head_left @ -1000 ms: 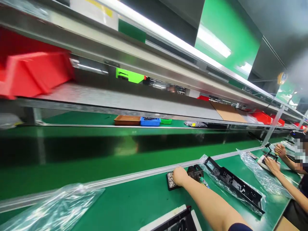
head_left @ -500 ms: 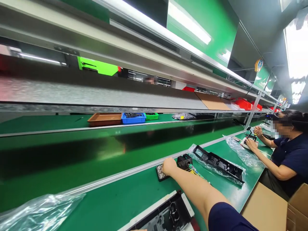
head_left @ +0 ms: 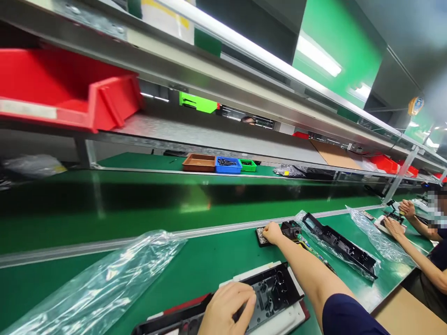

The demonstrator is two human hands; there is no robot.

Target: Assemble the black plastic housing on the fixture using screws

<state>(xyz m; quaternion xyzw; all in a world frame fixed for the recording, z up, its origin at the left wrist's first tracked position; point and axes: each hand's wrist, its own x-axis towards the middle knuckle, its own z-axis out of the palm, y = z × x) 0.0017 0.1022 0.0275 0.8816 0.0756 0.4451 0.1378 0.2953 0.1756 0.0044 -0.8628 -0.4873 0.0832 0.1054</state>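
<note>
My right hand (head_left: 272,232) reaches forward to a small black tray of screws (head_left: 261,235) by the aluminium rail, fingers curled down into it; what they pinch is hidden. A small black device (head_left: 290,229) stands just right of the tray. My left hand (head_left: 228,308) rests near the bottom edge on a black plastic housing (head_left: 272,291), fingers curled over its edge. The housing lies on a white fixture (head_left: 296,318).
A clear plastic bag (head_left: 101,291) lies at left. Another black housing on a plastic bag (head_left: 340,244) lies to the right. A co-worker's hands (head_left: 398,221) work at far right. The green conveyor belt (head_left: 139,209) runs behind the rail. Coloured trays (head_left: 218,164) sit beyond; a red bin (head_left: 66,90) is on the shelf.
The view has swung left and down. My left hand has come into view on the black housing. My right hand stays at the screw tray.
</note>
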